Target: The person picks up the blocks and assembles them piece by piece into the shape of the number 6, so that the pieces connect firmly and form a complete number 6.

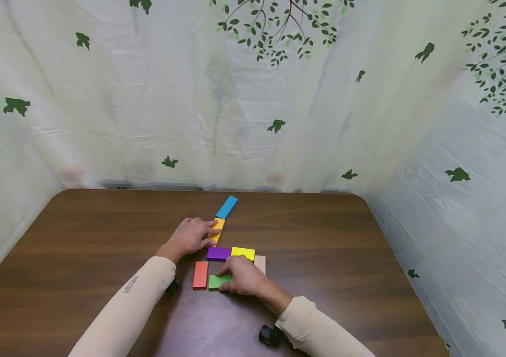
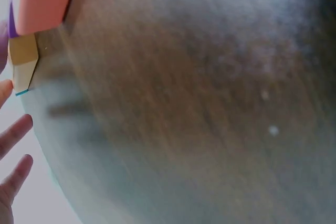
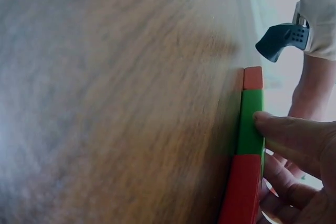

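Note:
My left hand (image 1: 191,236) pinches the orange block (image 1: 218,227) with thumb and a finger. Its other fingers stretch forward, spread apart in the left wrist view. Just beyond, a blue block (image 1: 227,207) lies end to end with the orange one on a slant. My right hand (image 1: 246,275) holds the green block (image 1: 218,282), its thumb along the near side in the right wrist view and fingers behind. A red block (image 3: 240,190) adjoins the green one there; the hand hides it in the head view. A salmon block (image 1: 200,275) stands left of the green.
A purple block (image 1: 219,254) and a yellow block (image 1: 243,253) form a row behind the green one. Beside the right hand lies a pale wood block (image 1: 259,264). The brown table (image 1: 324,228) meets a white leaf-print curtain (image 1: 145,99) at its far edge.

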A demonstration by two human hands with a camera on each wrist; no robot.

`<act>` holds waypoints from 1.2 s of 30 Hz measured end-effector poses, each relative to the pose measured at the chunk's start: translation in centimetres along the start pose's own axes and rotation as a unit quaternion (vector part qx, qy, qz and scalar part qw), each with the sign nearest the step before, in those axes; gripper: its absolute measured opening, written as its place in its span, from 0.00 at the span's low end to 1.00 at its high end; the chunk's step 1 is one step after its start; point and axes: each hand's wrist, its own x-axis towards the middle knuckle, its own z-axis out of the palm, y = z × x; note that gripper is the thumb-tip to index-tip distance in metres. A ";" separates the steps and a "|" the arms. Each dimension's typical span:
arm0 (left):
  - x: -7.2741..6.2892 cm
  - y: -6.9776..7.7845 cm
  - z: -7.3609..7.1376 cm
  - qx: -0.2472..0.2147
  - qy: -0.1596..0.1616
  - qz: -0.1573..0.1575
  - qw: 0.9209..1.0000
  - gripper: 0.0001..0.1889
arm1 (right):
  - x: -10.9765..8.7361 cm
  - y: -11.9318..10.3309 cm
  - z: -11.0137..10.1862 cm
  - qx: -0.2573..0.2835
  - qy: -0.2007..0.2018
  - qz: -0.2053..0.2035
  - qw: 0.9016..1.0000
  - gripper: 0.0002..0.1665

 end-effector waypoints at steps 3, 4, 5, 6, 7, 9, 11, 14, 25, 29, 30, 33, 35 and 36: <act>-0.3 0.0 -0.3 0.007 0.017 0.011 1.000 0.23 | 0.0 0.0 0.1 -0.003 0.004 0.003 1.000 0.16; -0.5 -0.1 -0.4 0.006 0.022 0.013 1.000 0.22 | 0.0 0.0 0.1 -0.003 0.005 0.005 1.000 0.16; -0.6 -0.1 -0.5 0.002 0.027 0.016 1.000 0.22 | 0.0 0.0 0.1 -0.003 0.005 0.007 1.000 0.16; -0.8 -0.1 -0.7 -0.003 0.030 0.018 0.999 0.21 | 0.0 0.0 0.1 -0.001 0.005 0.010 1.000 0.17; -1.1 -0.1 -0.8 -0.010 0.035 0.020 0.999 0.21 | 0.0 0.0 0.1 0.000 0.004 0.013 1.000 0.17; -1.6 -0.2 -1.0 -0.029 0.037 0.020 0.999 0.21 | -0.1 0.0 0.1 0.002 0.003 0.017 1.000 0.17; -2.2 -0.2 -1.2 -0.046 0.034 0.017 0.998 0.23 | -0.1 0.0 0.1 0.003 0.003 0.019 1.000 0.17; -3.1 -0.3 -1.3 -0.068 0.031 0.016 0.997 0.26 | -0.2 0.0 0.2 0.005 0.004 0.019 1.000 0.17; -6.2 -0.4 -0.9 -0.070 0.043 0.059 0.995 0.30 | -0.1 0.1 0.2 0.000 0.007 0.016 1.000 0.16; -6.8 -0.4 -0.8 -0.069 0.033 0.072 0.994 0.30 | -0.1 0.3 0.4 0.003 0.011 0.010 1.000 0.16; -7.0 -0.4 -0.8 -0.073 0.027 0.072 0.994 0.30 | -0.1 0.3 0.4 0.004 0.013 0.008 1.000 0.16; -7.4 -0.2 -0.7 -0.080 0.010 0.069 0.994 0.33 | -0.1 0.2 0.4 0.001 0.015 0.000 1.000 0.16; -7.6 -0.1 -0.7 -0.081 0.004 0.069 0.994 0.35 | -0.1 0.2 0.3 0.000 0.016 -0.005 1.000 0.16; -7.7 -0.1 -0.7 -0.082 0.004 0.069 0.994 0.35 | 0.0 0.2 0.3 -0.001 0.015 -0.006 1.000 0.16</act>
